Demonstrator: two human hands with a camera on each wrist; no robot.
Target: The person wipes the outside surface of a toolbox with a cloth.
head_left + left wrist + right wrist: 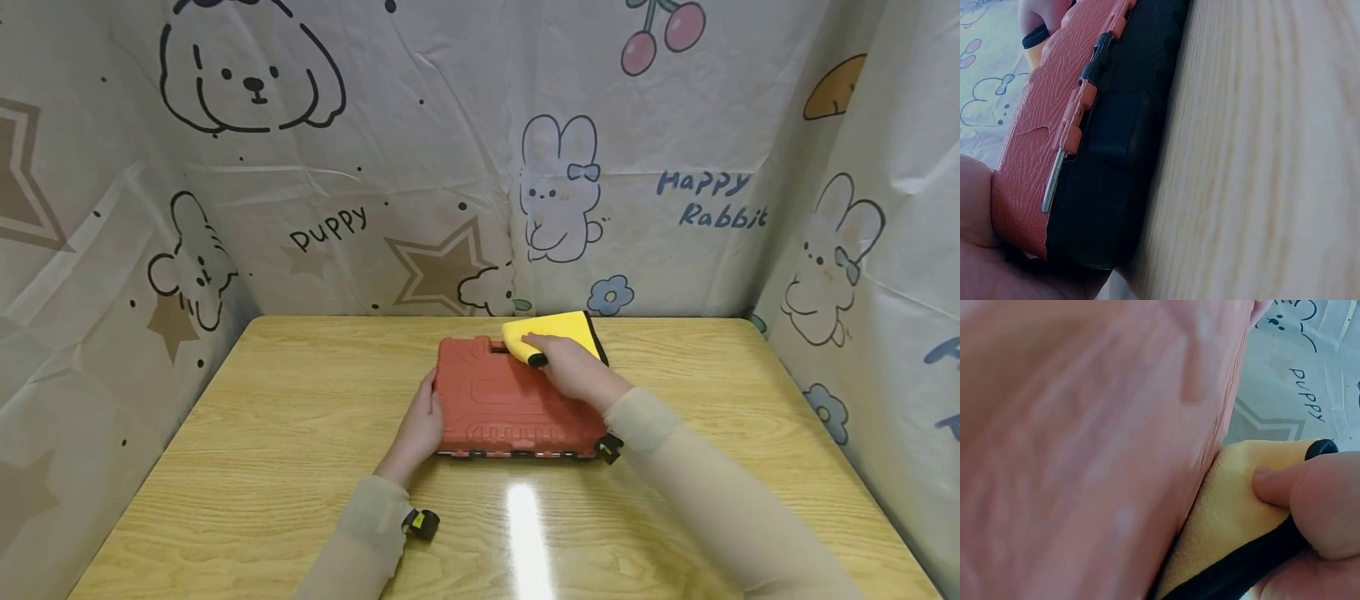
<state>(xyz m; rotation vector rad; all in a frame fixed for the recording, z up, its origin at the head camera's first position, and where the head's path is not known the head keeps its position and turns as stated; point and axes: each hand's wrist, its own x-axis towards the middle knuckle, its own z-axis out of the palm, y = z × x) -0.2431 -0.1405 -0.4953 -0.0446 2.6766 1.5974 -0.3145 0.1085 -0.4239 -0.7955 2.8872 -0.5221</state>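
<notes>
A red plastic case with a black base lies on the table, its hinged long side facing me. My left hand grips the case's left end, the thumb on the red part in the left wrist view and the fingers partly hidden behind the end. At the far right of the lid, my right hand holds a folded yellow cloth with black edging. In the right wrist view the thumb presses on the cloth, which is against the case's edge.
The wooden table extends around the case on both sides. Behind it and at the sides hangs a pale printed curtain with cartoon animals. A black wrist device sits by the left sleeve, another by the right.
</notes>
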